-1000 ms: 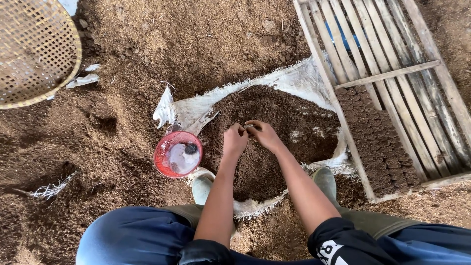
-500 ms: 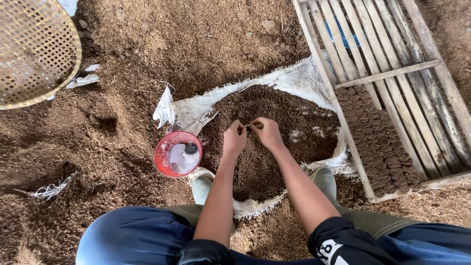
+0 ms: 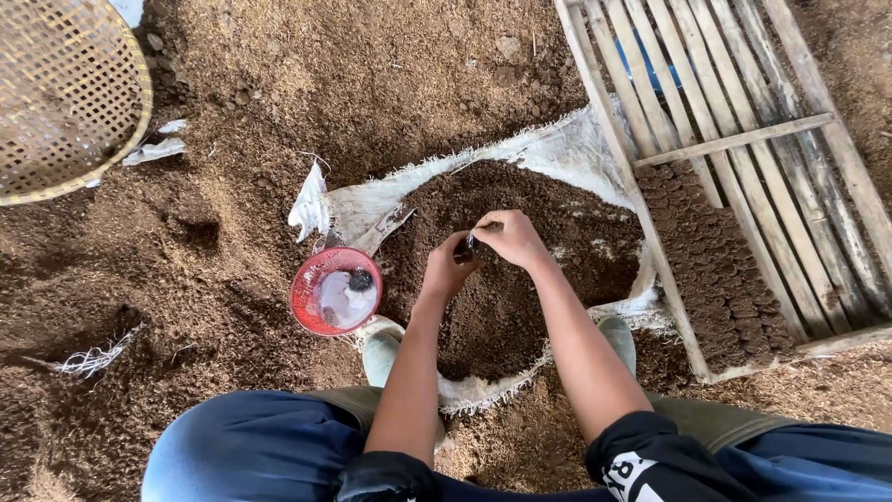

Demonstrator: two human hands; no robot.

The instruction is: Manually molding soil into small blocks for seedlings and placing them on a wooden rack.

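Head view: we look down on both forearms reaching over the soil heap [image 3: 502, 279].
Left hand [image 3: 446, 270]: curled closed around a small dark pot [image 3: 467, 249].
Right hand [image 3: 514, 238]: fingers pinched at the pot's top.
Edges: red bowl [image 3: 336, 290] left, wooden frame [image 3: 734, 139] right.
Room: bare soil ahead.

You are squatting in a plant-nursery work area with a bare dirt floor strewn with husks. A heap of dark potting soil [image 3: 520, 270] lies on a white sack [image 3: 567, 153] at twelve o'clock, a slatted wooden tray [image 3: 743, 139] of filled soil cells stands at two, and a woven basket [image 3: 56, 93] at ten.
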